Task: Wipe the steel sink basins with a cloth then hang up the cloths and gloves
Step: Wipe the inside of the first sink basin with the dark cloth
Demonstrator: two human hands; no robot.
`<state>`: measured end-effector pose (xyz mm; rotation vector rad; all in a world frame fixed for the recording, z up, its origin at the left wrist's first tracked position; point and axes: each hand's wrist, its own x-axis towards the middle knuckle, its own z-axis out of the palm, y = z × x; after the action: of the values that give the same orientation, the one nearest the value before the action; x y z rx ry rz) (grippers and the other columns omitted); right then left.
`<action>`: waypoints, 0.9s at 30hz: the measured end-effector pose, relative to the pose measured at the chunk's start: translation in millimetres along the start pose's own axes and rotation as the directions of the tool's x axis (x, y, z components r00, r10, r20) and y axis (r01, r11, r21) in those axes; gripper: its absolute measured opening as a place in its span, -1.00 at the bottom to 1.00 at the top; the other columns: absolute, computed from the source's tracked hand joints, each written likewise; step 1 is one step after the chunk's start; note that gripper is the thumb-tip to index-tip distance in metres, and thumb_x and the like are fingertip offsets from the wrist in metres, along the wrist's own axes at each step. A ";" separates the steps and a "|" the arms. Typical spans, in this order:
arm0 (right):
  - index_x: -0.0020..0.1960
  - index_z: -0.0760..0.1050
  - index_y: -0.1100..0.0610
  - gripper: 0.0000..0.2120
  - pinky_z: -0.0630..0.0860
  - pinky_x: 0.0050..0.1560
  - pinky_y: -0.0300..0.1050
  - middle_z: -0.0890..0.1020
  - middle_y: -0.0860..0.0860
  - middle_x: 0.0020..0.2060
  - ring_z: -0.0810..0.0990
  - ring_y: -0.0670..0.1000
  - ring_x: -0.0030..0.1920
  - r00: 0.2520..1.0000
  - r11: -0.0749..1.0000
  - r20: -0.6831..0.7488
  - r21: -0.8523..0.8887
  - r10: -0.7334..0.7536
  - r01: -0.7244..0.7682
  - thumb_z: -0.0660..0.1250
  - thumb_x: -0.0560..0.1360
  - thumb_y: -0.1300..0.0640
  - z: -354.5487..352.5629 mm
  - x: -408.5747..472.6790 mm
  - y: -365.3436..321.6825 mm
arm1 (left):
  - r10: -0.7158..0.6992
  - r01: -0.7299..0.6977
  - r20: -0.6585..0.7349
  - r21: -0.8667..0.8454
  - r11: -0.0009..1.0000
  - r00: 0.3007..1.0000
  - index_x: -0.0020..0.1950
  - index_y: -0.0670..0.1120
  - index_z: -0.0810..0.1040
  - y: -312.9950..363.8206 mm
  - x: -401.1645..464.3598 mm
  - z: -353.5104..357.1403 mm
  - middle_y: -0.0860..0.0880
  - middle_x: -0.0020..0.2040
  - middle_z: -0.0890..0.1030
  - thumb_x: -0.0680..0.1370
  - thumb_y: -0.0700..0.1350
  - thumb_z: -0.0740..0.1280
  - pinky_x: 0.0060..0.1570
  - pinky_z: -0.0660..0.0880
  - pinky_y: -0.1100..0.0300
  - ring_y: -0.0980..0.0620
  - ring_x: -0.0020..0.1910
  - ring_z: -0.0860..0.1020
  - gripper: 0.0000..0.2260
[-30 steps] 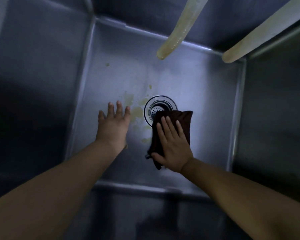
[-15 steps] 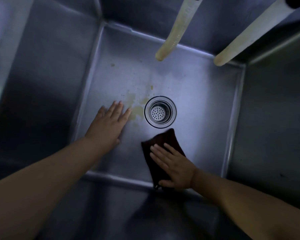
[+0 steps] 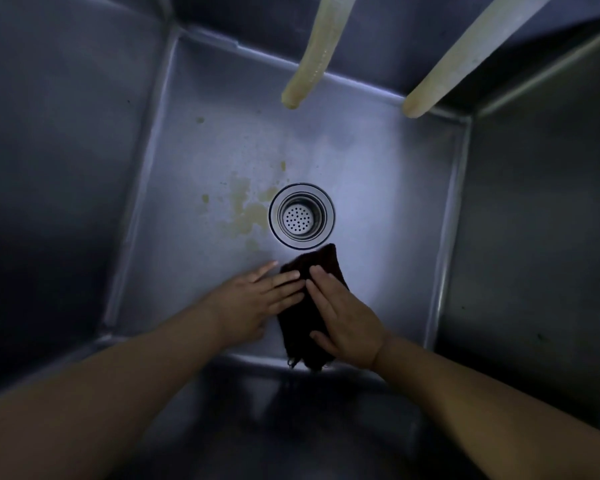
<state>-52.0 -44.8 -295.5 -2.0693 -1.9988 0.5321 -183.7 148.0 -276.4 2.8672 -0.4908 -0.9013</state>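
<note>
Near the front wall of the steel sink basin [image 3: 378,161], a dark cloth [image 3: 303,308] lies flat on the floor, its far corner just short of the drain strainer [image 3: 302,216]; right hand [image 3: 345,318] presses it down with fingers straight, nothing gripped; left hand [image 3: 253,303] also flat and uncurled, fingertips on the cloth's left edge. Step in hand: wiping, judged early to midway (yellowish stains [image 3: 245,213] remain left of the drain); next move probably calls for pushing the cloth forward and left over them, with firm pressure. Two pale hoses [image 3: 314,50] hang above, tops cut off; side walls very dark; gloves, other cloths and other basins not in view.
</note>
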 end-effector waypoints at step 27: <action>0.55 -0.13 0.20 -0.24 -0.24 0.50 0.10 -0.03 0.27 0.52 -0.13 0.21 0.53 0.791 0.764 -0.088 -0.215 0.606 -0.609 -0.04 0.55 -0.26 -25.7 220.3 46.4 | -0.551 0.544 -0.050 0.253 0.800 0.833 0.52 -0.08 0.01 -123.8 -115.3 -119.6 -0.12 0.56 -0.08 0.60 0.05 0.03 0.40 -0.28 -0.22 -0.12 0.51 -0.27 -0.48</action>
<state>3.4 174.2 -314.3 -2.8713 -1.3845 0.3882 -170.6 302.5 -138.9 3.3095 0.2811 -1.0059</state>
